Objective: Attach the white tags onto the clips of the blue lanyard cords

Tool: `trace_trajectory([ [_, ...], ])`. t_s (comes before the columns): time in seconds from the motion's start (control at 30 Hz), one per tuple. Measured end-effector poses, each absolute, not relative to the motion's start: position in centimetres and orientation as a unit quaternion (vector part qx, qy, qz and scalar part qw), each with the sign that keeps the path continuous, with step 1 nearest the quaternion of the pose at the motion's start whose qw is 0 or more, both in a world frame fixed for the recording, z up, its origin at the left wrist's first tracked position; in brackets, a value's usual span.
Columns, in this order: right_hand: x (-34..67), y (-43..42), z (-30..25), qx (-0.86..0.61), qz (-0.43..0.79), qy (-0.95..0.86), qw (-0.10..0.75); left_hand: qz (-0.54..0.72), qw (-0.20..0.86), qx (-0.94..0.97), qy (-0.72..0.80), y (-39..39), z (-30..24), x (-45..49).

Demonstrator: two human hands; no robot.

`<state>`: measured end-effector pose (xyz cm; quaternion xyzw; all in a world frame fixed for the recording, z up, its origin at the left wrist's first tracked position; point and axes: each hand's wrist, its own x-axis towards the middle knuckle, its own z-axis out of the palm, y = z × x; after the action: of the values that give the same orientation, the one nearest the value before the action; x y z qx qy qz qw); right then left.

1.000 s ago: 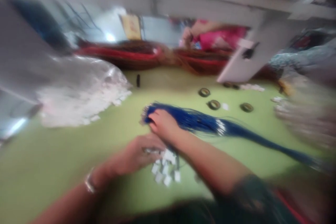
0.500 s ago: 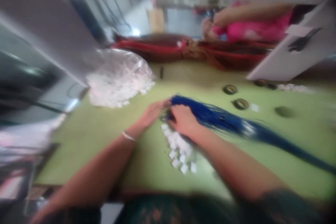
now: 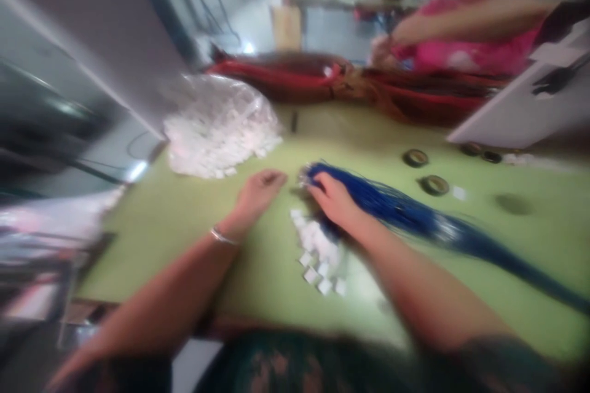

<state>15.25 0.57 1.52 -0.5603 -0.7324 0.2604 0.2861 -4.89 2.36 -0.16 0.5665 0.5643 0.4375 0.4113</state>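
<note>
A long bundle of blue wires (image 3: 382, 202) lies across the green table, its near ends fanned out toward the middle. My right hand (image 3: 335, 198) rests over those ends with the fingers closed on some wires. Left of the wire tips, and apart from them, my left hand (image 3: 260, 195) hovers with its fingers curled together; whatever may be between them is too blurred to make out. Small white connector-like pieces (image 3: 318, 245) lie in a loose pile below my right hand. Light-coloured tips (image 3: 304, 175) show at the wire ends.
A clear plastic bag (image 3: 221, 129) full of white pieces sits at the back left. Tape rolls (image 3: 433, 185) lie to the right. Red and brown wire bundles (image 3: 286, 80) run along the back, where a co-worker's arm (image 3: 470, 27) reaches in. A grey post (image 3: 101, 31) stands at left.
My left hand has drawn away from the wire ends, to the left, and its fingers have curled. My right hand stays at the wires. The whole view has shifted slightly.
</note>
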Motion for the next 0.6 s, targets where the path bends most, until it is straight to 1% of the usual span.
trace_trajectory([
  [0.1,15.5,0.8,1.4,-0.548,0.282,-0.725,0.308,0.35,0.351,0.69,0.528,1.6,0.5,-4.4],
  [0.17,15.5,0.7,1.2,-0.527,0.277,-0.744,0.302,0.285,0.296,0.759,0.504,1.1,0.8,-3.8],
  [0.27,15.2,0.4,1.0,-0.496,0.222,-0.805,0.238,0.213,0.2,0.809,0.51,0.6,0.7,-2.9],
  [0.37,15.0,0.0,0.7,-0.505,0.159,-0.829,0.18,0.196,0.16,0.828,0.5,0.5,0.6,-2.6],
  [0.43,15.0,-0.1,0.5,-0.502,0.135,-0.836,0.175,0.192,0.188,0.829,0.49,0.7,0.9,-3.1],
  [0.5,15.2,-0.1,0.3,-0.486,0.124,-0.844,0.189,0.195,0.209,0.813,0.507,1.2,1.5,-4.4],
  [0.53,15.3,0.0,0.2,-0.48,0.125,-0.844,0.202,0.203,0.198,0.8,0.529,1.6,2.0,-5.4],
  [0.57,15.3,0.0,0.0,-0.481,0.131,-0.84,0.215,0.22,0.159,0.777,0.567,2.0,2.4,-6.6],
  [0.6,15.4,0.1,-0.1,-0.488,0.141,-0.831,0.228,0.241,0.089,0.745,0.616,2.6,2.8,-7.9],
])
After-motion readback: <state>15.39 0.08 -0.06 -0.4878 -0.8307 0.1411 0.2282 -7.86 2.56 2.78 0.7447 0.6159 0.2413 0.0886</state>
